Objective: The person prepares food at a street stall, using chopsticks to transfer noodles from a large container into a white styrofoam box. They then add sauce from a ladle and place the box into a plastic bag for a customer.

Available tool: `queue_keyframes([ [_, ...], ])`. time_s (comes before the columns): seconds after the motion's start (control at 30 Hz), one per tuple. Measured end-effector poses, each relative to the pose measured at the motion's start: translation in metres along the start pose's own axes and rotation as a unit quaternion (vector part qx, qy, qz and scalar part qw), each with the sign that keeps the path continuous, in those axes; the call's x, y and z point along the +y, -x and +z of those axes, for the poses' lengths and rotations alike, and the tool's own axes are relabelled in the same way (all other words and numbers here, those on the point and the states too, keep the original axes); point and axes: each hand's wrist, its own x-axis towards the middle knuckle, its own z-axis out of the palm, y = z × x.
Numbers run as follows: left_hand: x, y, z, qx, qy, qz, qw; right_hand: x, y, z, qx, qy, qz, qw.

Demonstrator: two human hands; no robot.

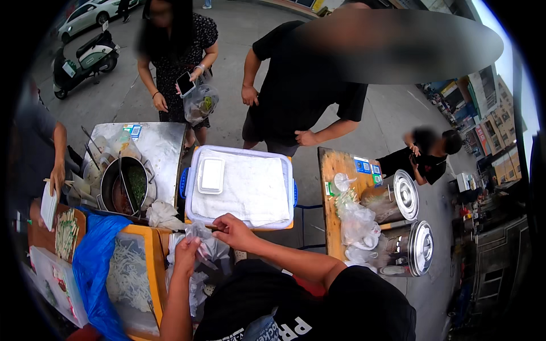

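My left hand pinches a thin clear plastic bag in front of my body. Just right of it, my right hand is at the bag's edge, thumb and index finger apart. Whether the thumb touches the film is hard to make out. Beyond my hands stands a translucent plastic tub with blue latches. A white cloth covers its top, and a closed white takeaway box rests on the cloth at the left.
At left, a divided pot of red and green contents sits by a metal table. Nearer is an orange-edged bin of white shreds. A wooden table at right holds lidded containers. A co-worker's hand holds a white box.
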Motion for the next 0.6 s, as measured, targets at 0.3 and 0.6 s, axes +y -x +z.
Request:
queue_keyframes([
  [0.3, 0.011, -0.035, 0.057, 0.141, 0.229, 0.093, 0.959, 0.033, -0.015, -0.011, -0.140, -0.383, 0.393, 0.824],
  [0.6, -0.021, -0.021, 0.066, 0.387, 0.064, 0.086, 0.916, 0.050, -0.069, -0.006, -0.048, -0.327, 0.307, 0.893],
])
